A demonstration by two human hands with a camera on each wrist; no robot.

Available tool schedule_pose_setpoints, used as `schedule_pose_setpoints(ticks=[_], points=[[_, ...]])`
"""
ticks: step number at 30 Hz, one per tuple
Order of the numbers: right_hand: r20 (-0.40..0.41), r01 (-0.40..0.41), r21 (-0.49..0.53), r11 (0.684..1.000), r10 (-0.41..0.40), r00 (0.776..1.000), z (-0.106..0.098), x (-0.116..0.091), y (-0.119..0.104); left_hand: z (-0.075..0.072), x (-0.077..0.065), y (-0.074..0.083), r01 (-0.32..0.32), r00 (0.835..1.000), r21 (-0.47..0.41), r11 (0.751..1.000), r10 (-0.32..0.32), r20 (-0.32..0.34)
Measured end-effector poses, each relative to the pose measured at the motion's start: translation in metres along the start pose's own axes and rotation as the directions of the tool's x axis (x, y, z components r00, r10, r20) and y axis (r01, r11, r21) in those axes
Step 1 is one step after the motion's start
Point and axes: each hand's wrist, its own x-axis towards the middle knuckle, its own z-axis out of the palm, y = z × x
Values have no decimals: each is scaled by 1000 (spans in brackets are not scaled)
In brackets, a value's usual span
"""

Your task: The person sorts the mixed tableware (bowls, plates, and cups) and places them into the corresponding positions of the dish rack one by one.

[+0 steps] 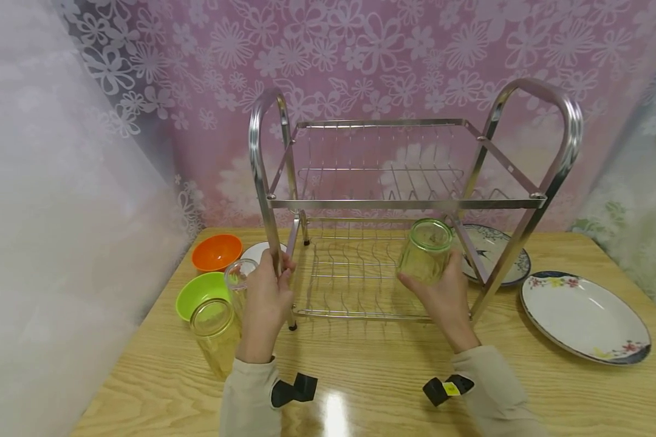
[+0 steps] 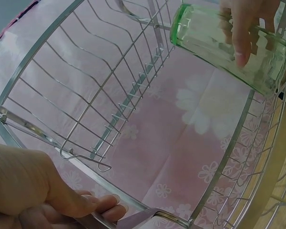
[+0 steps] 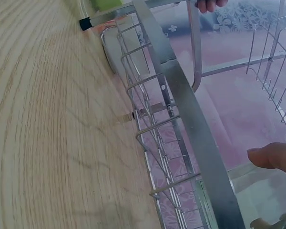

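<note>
My left hand (image 1: 263,303) grips the left upright of a two-tier metal dish rack (image 1: 404,205). In the left wrist view its thumb and fingers (image 2: 105,205) curl round the metal. With my right hand (image 1: 445,300) I hold a green-tinted drinking glass (image 1: 423,261) at the right end of the lower tier, below the upper shelf. The glass leans slightly, its thick green end up. Thumb and fingers lie on opposite sides of it in the left wrist view. Part of the glass (image 3: 262,193) shows under my thumb in the right wrist view.
Left of the rack stand a yellow glass (image 1: 215,340), a clear glass (image 1: 239,276), a green bowl (image 1: 202,291), an orange bowl (image 1: 217,252) and a white dish (image 1: 256,250). At right lie a floral plate (image 1: 585,315) and a blue-patterned plate (image 1: 492,243). A patterned curtain hangs behind.
</note>
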Motion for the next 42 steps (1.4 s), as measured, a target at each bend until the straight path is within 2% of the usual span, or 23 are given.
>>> schedule_pose_setpoints(ticks=[6,13,24,31,35,42], points=[[22,-50,-41,998,51,998,5,8,1,0,0,-1,-12,1000,-3,1000,12,-3],[18,-18,-67,998,19,1000,7,24,4,0,0,-1,-9,1000,-6,1000,9,0],[52,-122,-25,992,123,991,15,46,5,-1,1,-1,-16,1000,-4,1000,16,-5],[2,-143,-6,990,143,990,24,60,12,-1,0,-3,-24,1000,-19,1000,24,5],[-14,-146,4,989,146,989,29,60,15,-2,0,-3,-22,1000,-8,1000,22,-8],[-51,-158,-43,987,155,987,35,59,19,-1,1,-2,-22,1000,-5,1000,22,-1]])
